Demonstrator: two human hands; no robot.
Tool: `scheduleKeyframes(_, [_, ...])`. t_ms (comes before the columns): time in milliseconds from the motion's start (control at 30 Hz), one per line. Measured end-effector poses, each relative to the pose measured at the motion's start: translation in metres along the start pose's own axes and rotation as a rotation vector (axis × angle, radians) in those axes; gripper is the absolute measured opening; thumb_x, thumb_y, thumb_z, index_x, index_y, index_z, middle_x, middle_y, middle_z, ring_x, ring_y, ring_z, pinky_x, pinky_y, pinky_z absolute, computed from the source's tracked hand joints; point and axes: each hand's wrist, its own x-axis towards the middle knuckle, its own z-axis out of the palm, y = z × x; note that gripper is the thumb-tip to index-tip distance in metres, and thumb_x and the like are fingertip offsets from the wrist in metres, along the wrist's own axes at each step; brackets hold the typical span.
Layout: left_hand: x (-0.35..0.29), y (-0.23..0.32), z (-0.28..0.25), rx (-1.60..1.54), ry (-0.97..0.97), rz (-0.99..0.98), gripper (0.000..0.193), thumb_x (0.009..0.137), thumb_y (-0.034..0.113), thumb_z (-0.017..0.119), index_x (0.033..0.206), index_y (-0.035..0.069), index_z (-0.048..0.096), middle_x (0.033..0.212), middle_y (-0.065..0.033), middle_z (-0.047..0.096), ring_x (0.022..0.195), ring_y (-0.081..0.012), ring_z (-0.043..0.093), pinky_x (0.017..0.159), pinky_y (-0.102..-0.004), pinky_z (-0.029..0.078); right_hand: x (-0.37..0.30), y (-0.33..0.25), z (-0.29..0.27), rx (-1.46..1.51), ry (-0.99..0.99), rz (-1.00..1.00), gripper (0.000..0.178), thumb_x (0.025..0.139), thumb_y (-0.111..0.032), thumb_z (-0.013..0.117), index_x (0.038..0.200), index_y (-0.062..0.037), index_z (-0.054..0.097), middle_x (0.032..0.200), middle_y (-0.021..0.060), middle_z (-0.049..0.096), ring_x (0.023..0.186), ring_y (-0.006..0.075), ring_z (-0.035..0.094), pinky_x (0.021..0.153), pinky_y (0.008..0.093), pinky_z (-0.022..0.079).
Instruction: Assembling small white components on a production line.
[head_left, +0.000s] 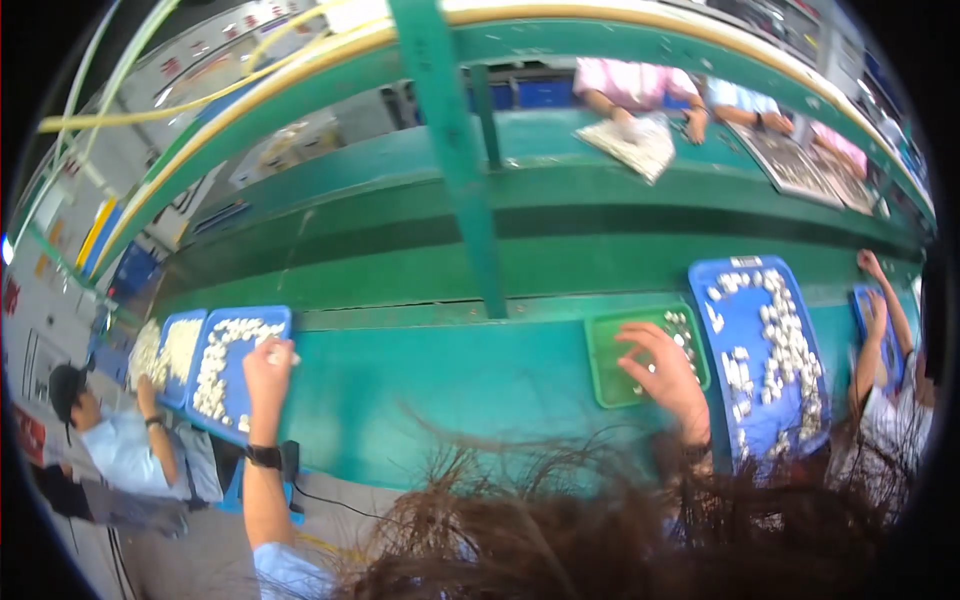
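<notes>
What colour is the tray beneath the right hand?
The tray is green, clearest in the head view.

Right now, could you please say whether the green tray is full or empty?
Partly filled: the green tray has parts at right, with green showing at left.

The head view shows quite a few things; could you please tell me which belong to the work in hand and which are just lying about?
Apparently in use: small white pieces, some at the left hand; left blue tray; green tray beneath the right hand; right blue tray beside it.

Apparently just about: black cable on the floor; yellow hose overhead.
</notes>
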Motion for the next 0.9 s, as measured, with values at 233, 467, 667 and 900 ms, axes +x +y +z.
scheduleKeyframes(233, [-0.067,0.227,0.142,-0.385,-0.518,0.559,0.019,0.086,0.025,0.078,0.083,0.007,0.071,0.082,-0.0085,0.068,0.075,-0.0282,0.068,0.068,-0.0396,0.055,-0.006,-0.004,0.008,0.032,-0.031,-0.050,0.032,0.090,-0.009,0.076,0.122,-0.0077,0.070,0.127,0.0100,0.067,0.090,0.0191,0.073,0.075,0.0321,0.058])
scheduleKeyframes(467, [-0.073,0.263,0.195,-0.185,-0.483,0.955,0.039,0.077,0.032,0.085,0.107,0.013,0.068,0.117,-0.0085,0.064,0.113,-0.0331,0.059,0.097,-0.0466,0.048,-0.012,-0.008,0.012,0.043,-0.110,0.036,0.026,0.090,-0.011,0.077,0.115,-0.0066,0.072,0.110,0.0085,0.071,0.085,0.0204,0.073,0.072,0.0343,0.058])
scheduleKeyframes(667, [-0.072,0.267,0.188,-0.313,-0.429,0.976,0.064,0.069,0.036,0.091,0.124,0.013,0.066,0.132,-0.0091,0.060,0.124,-0.0345,0.056,0.105,-0.0472,0.045,-0.015,-0.008,0.003,0.026,-0.057,-0.022,0.024,0.090,-0.011,0.076,0.114,-0.0070,0.072,0.104,0.0090,0.071,0.081,0.0220,0.072,0.070,0.0335,0.057])
scheduleKeyframes(900, [-0.068,0.243,0.177,-0.283,-0.405,1.064,0.066,0.065,0.032,0.093,0.122,0.013,0.067,0.129,-0.0069,0.062,0.121,-0.0337,0.057,0.104,-0.0472,0.047,-0.018,-0.012,-0.046,-0.126,0.127,0.056,0.022,0.090,-0.009,0.075,0.113,-0.0073,0.074,0.104,0.0085,0.072,0.083,0.0225,0.072,0.071,0.0327,0.056])
